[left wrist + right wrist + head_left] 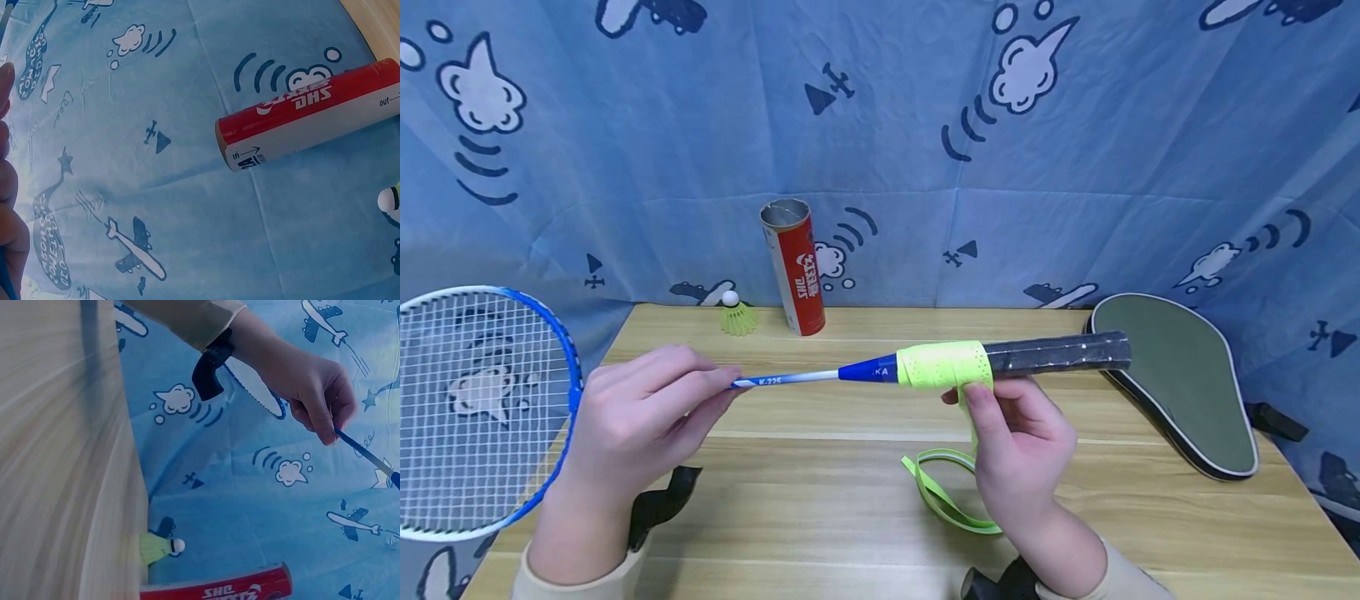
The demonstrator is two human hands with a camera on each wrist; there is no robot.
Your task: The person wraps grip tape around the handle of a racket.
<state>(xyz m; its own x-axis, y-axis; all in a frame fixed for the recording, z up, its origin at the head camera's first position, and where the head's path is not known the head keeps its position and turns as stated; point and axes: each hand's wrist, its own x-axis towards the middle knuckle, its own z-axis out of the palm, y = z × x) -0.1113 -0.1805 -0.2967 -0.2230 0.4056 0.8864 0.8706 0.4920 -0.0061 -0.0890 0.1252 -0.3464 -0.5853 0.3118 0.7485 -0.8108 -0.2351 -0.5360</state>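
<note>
Left hand point(632, 408) fingers clamp racket point(805, 377) shaft; right hand point(1018, 446) pinches green tape point(943, 364). Advice: keep tape taut, overlaps even.

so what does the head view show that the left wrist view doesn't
Only the head view shows the right hand pinching the yellow-green grip tape wound on the racket handle, the left hand whole, holding the racket shaft, plus the racket head, the grey racket cover and the wooden table. Only the left wrist view shows the tube's small "in" and "out" arrow print. Both show the red shuttlecock tube, the shuttlecock and the blue cloth backdrop.
</note>
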